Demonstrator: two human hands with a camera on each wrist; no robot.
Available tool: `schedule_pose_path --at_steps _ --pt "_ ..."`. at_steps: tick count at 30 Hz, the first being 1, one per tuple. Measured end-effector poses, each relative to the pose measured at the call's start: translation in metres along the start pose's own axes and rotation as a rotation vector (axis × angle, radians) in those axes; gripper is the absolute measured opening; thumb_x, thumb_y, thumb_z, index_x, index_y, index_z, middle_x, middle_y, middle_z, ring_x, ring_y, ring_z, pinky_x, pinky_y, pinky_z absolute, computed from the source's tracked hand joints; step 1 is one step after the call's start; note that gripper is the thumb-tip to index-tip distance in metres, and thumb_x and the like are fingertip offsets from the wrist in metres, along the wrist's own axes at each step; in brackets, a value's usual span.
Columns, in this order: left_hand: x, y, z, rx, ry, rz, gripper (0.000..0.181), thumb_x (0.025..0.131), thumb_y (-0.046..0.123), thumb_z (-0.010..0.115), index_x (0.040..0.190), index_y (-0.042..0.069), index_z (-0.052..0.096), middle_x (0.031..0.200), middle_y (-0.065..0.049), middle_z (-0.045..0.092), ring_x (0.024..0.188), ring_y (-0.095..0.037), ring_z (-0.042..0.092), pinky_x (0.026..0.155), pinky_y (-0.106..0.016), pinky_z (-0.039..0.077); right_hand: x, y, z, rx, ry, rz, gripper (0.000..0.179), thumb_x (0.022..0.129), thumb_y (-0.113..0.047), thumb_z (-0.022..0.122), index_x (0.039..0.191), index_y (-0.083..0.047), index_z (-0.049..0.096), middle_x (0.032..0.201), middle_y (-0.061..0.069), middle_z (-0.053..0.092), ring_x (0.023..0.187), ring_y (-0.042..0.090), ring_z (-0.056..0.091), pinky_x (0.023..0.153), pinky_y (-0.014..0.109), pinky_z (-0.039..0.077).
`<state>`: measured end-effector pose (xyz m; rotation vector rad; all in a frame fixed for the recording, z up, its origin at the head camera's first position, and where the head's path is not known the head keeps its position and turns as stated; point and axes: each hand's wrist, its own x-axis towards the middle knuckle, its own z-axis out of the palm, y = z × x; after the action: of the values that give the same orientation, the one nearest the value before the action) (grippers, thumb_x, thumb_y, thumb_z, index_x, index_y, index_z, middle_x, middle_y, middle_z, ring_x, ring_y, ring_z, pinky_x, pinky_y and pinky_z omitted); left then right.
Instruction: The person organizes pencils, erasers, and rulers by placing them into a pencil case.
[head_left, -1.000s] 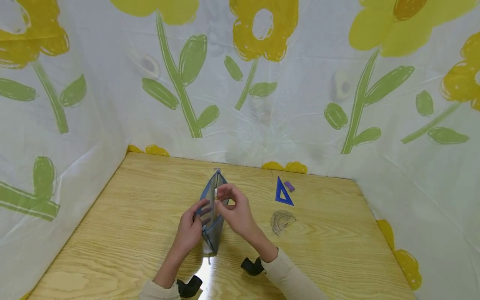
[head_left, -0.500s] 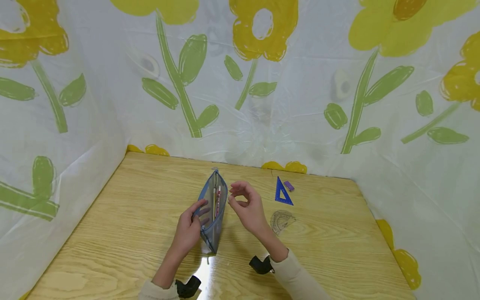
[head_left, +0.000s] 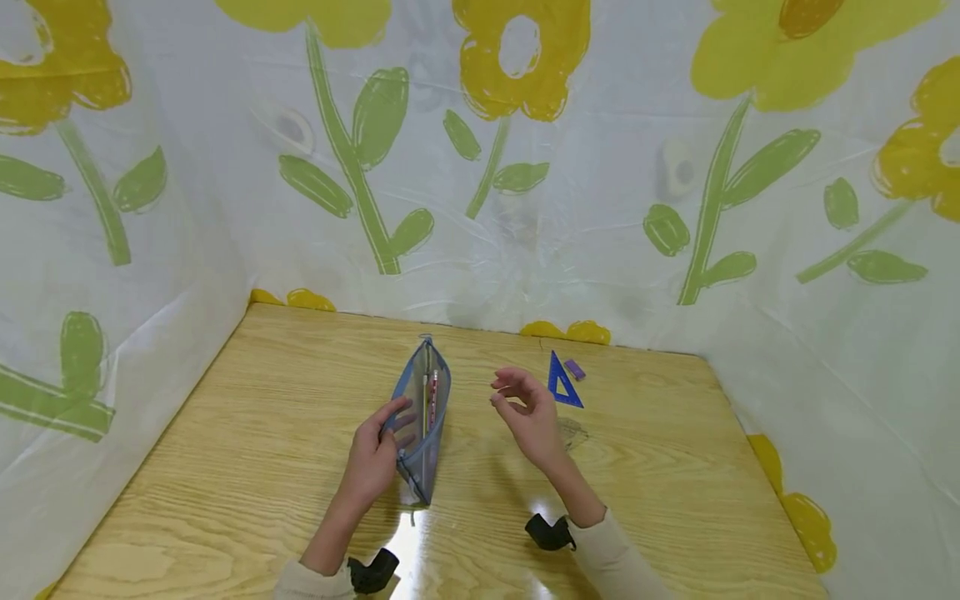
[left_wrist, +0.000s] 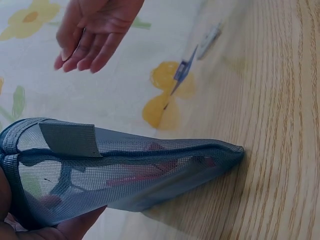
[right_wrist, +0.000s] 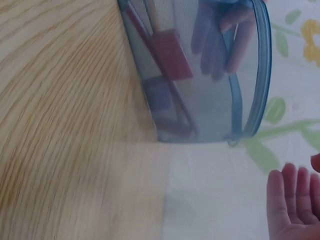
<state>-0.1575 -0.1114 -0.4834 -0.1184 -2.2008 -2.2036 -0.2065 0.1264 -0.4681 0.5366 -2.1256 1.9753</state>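
Note:
My left hand (head_left: 372, 454) grips one side of a blue mesh pencil case (head_left: 432, 458), which stands upright with its zip opening spread. Several of its fingers show through the mesh in the right wrist view. Inside are a yellow pencil (head_left: 425, 404) and a red-and-white patterned pencil (head_left: 432, 398); a red block-shaped item (right_wrist: 171, 54) and a dark purplish item (right_wrist: 159, 94) show dimly through the wall. To the right of the case my right hand (head_left: 534, 425) hovers above the table, fingers loosely bent, holding nothing.
Beyond the right hand lie a blue set square (head_left: 562, 401) and a purple eraser (head_left: 574, 369). A clear protractor (head_left: 573, 433) is partly covered by that hand. Flower-printed white cloth (head_left: 600, 208) walls the wooden table (head_left: 675, 483) at the back and sides.
My right hand has come out of the pencil case and moved right, toward the set square and over part of the protractor. The left hand keeps its hold on the case.

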Motion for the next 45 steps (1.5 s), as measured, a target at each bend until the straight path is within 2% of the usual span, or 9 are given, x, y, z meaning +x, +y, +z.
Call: schedule_pose_path --at_steps 6,15,20,22,27,33,40,45 --pt "0.000 0.001 0.000 0.012 0.009 -0.004 0.053 0.097 -0.014 0.023 0.148 -0.015 0.037 0.152 -0.032 0.041 0.134 -0.049 0.050 0.106 -0.051 0.053 -0.003 0.001 -0.013 -0.017 -0.052 0.025 0.031 0.095 0.005 0.064 0.126 0.005 0.062 0.113 0.026 0.063 0.097 0.017 0.065 0.082 0.021 0.061" --pt "-0.001 0.001 0.000 0.003 -0.005 -0.014 0.053 0.097 -0.014 0.022 0.149 -0.015 0.035 0.153 -0.032 0.038 0.136 -0.050 0.047 0.109 -0.052 0.049 -0.011 0.006 -0.027 -0.070 -0.083 0.075 0.029 0.096 0.001 0.065 0.125 0.003 0.062 0.113 0.025 0.064 0.099 0.022 0.065 0.082 0.020 0.060" --pt "0.001 0.000 0.003 -0.010 -0.008 -0.006 0.053 0.097 -0.016 0.021 0.148 -0.017 0.035 0.153 -0.033 0.038 0.136 -0.050 0.047 0.111 -0.047 0.047 -0.017 0.010 -0.035 -0.095 -0.092 0.117 0.029 0.097 0.000 0.064 0.126 0.002 0.062 0.116 0.032 0.061 0.099 0.020 0.065 0.083 0.019 0.059" --pt "0.002 0.000 0.003 -0.008 -0.008 -0.004 0.053 0.097 -0.016 0.021 0.148 -0.017 0.035 0.152 -0.033 0.038 0.136 -0.050 0.047 0.111 -0.046 0.047 -0.019 0.012 -0.038 -0.109 -0.098 0.134 0.029 0.097 -0.001 0.064 0.126 0.002 0.062 0.117 0.035 0.060 0.101 0.024 0.065 0.084 0.019 0.059" --pt "0.000 0.002 0.003 0.013 -0.020 0.000 0.052 0.097 -0.015 0.022 0.148 -0.017 0.035 0.153 -0.034 0.038 0.136 -0.050 0.047 0.111 -0.047 0.047 -0.023 0.015 -0.050 -0.152 -0.104 0.173 0.029 0.098 -0.002 0.064 0.127 0.001 0.063 0.120 0.034 0.060 0.106 0.034 0.063 0.087 0.018 0.058" --pt "-0.001 0.005 0.003 0.031 -0.031 -0.008 0.053 0.097 -0.015 0.022 0.148 -0.015 0.036 0.153 -0.033 0.038 0.135 -0.050 0.048 0.111 -0.048 0.047 -0.026 0.021 -0.064 -0.184 -0.084 0.198 0.030 0.097 -0.001 0.064 0.126 0.001 0.064 0.120 0.034 0.061 0.103 0.020 0.064 0.087 0.019 0.057" --pt "0.000 0.003 0.003 0.030 -0.026 0.005 0.053 0.097 -0.015 0.022 0.147 -0.016 0.038 0.152 -0.034 0.040 0.133 -0.050 0.050 0.110 -0.048 0.048 -0.025 0.026 -0.077 -0.227 -0.092 0.218 0.031 0.098 0.001 0.062 0.128 0.007 0.061 0.120 0.031 0.062 0.107 0.032 0.063 0.088 0.018 0.056" --pt "0.000 0.000 0.003 0.011 -0.015 0.016 0.053 0.096 -0.016 0.022 0.147 -0.017 0.038 0.151 -0.034 0.041 0.133 -0.050 0.050 0.110 -0.047 0.048 -0.022 0.029 -0.085 -0.259 -0.103 0.245 0.030 0.098 0.001 0.061 0.128 0.007 0.061 0.121 0.031 0.062 0.108 0.032 0.063 0.088 0.017 0.055"
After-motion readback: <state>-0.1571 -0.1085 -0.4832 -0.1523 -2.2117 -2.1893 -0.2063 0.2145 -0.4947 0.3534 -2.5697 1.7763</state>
